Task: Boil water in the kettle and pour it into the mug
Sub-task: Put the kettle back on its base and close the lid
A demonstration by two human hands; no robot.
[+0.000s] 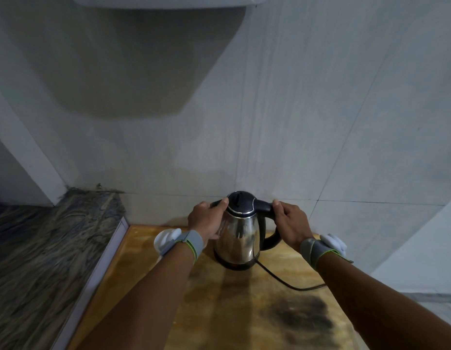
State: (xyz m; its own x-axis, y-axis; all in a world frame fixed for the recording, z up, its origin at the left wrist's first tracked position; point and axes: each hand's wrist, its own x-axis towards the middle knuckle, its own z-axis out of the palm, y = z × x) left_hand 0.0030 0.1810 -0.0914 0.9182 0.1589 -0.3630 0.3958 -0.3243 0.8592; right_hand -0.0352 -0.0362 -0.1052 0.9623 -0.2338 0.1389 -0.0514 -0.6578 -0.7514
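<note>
My right hand (292, 224) grips the kettle's (240, 233) black handle; my left hand (206, 219) cups its steel side, thumb at the lid rim. It stands on the surface (219, 311) between my fingers. The cord (290, 284) trailing right could snag if I lift. The mug (163, 239) sits just behind my left wrist, easily knocked.

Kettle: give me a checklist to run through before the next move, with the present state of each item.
1. Kettle upright on its base: ok.
2. Lid shut: ok.
3. Right hand grips the handle: ok.
4. Left hand steadies the body, fingers near the spout: ok.
5. Cord plugged in: cannot tell, it leaves the table to the right.
6. Water inside: cannot tell.
</note>
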